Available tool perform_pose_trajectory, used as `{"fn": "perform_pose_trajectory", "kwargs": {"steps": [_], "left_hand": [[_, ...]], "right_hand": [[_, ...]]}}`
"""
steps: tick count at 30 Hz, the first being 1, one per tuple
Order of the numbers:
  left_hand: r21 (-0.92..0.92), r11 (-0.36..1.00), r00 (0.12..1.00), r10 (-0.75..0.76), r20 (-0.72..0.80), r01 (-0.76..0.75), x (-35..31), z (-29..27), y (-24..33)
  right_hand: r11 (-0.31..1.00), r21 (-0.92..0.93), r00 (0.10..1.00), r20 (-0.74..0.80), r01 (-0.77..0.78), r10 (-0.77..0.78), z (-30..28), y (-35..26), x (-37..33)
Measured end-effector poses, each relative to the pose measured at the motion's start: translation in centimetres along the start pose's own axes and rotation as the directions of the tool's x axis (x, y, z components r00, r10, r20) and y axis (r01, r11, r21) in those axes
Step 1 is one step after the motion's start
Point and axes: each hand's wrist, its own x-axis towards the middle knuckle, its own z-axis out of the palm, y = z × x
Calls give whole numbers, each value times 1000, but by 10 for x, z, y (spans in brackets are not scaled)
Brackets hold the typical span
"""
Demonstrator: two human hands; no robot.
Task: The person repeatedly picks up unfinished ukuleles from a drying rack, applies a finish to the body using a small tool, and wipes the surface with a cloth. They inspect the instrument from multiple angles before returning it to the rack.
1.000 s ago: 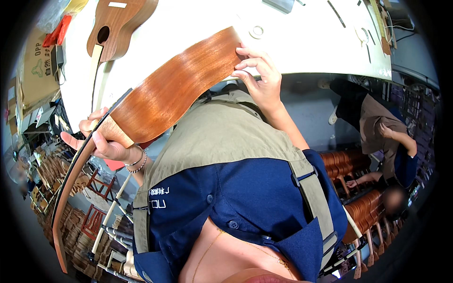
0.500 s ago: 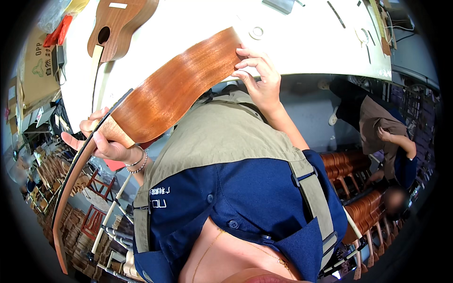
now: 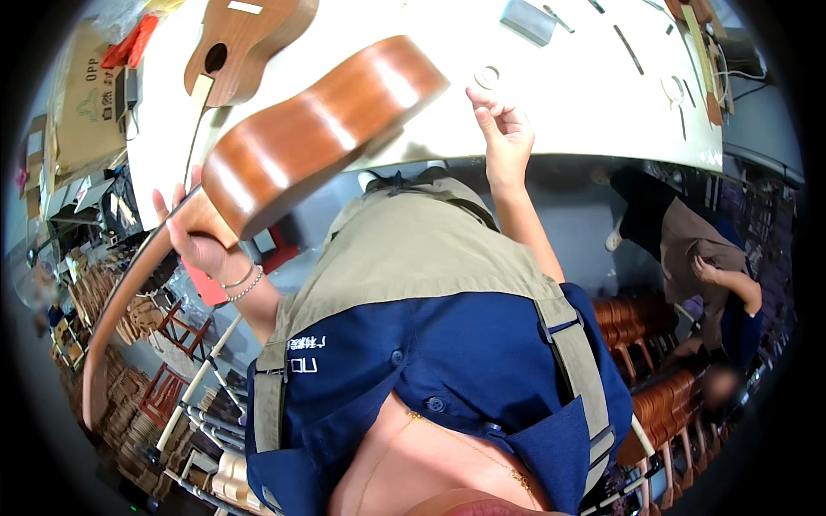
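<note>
A glossy reddish-brown ukulele [image 3: 318,129] is held tilted in the air over the table's near edge, its curved side and part of its back toward me. My left hand [image 3: 200,236] is closed round the neck [image 3: 142,267] beside the heel, some fingertips sticking out past it. The neck runs down to the lower left. My right hand [image 3: 506,129] is off the instrument, right of its rounded end. Its fingers are loosely curled and apart, with nothing visible in them. Just beyond its fingertips, a small white tape roll [image 3: 486,77] lies on the table.
On the white table [image 3: 594,112] are another ukulele body [image 3: 249,52], a grey-blue block [image 3: 528,21] and thin dark strips. A cardboard box [image 3: 86,95] stands left. Racks hold wooden parts on the left and ukulele bodies [image 3: 671,396] on the right, near a co-worker [image 3: 701,249].
My right hand has left the ukulele's end and moved right, toward the tape roll. The ukulele has turned in my left hand, showing more of its back. My view has shifted slightly.
</note>
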Motion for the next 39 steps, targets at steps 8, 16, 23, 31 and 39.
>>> {"fn": "perform_pose_trajectory", "kwargs": {"steps": [8, 16, 23, 31, 39], "left_hand": [[-175, 882, 781, -468, -414, 437, 5, -29, -12], [-206, 838, 702, -538, -467, 506, -6, -55, -32], [-91, 876, 788, -467, -401, 473, -11, -48, -26], [77, 907, 875, -372, -308, 413, -16, -6, -4], [166, 937, 939, -270, -214, 307, -18, 27, 0]], "right_hand": [[946, -42, 918, 232, -321, 322, 12, 37, 8], [944, -158, 853, 405, -290, 330, 24, 34, 8], [897, -171, 822, 358, -408, 442, 26, 23, 10], [910, 39, 868, 321, -412, 379, 15, 47, 12], [814, 234, 846, 190, -531, 498, -4, 70, 6]]}}
